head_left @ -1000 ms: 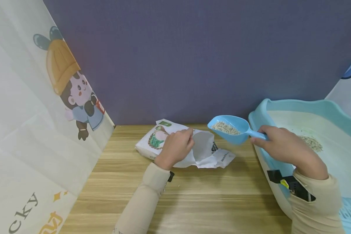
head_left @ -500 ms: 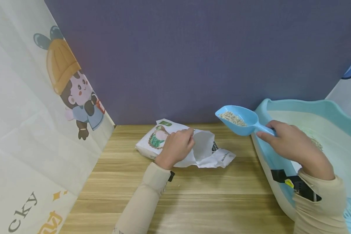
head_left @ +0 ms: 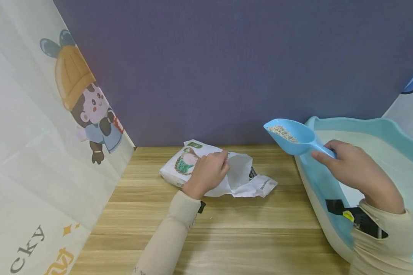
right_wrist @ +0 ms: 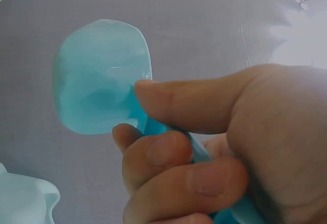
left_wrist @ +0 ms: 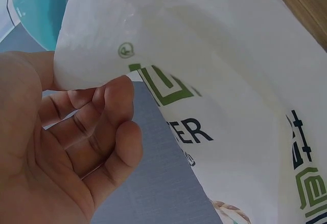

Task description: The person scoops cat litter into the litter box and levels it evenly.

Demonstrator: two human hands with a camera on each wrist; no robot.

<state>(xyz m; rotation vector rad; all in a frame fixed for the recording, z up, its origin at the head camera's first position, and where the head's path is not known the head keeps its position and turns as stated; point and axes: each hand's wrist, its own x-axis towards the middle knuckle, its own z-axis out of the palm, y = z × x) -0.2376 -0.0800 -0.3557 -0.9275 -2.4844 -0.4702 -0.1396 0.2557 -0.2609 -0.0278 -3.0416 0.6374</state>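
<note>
In the head view my right hand grips the handle of a light-blue scoop, held up over the left rim of a litter box. Pale pellet litter lies in the scoop's bowl. The right wrist view shows the thumb and curled fingers around the handle, with the underside of the scoop beyond. My left hand pinches the opening edge of a white litter bag lying on its side. Up close, the bag's edge sits between thumb and fingers.
The blue-and-cream litter box stands at the right, partly behind my right arm. The wooden tabletop runs up to a dark blue-grey wall. At the left hangs a white sheet with a printed cartoon figure.
My right hand has carried the loaded scoop right and upward, away from the bag's mouth to the litter box's edge. The left hand and the bag stay in place.
</note>
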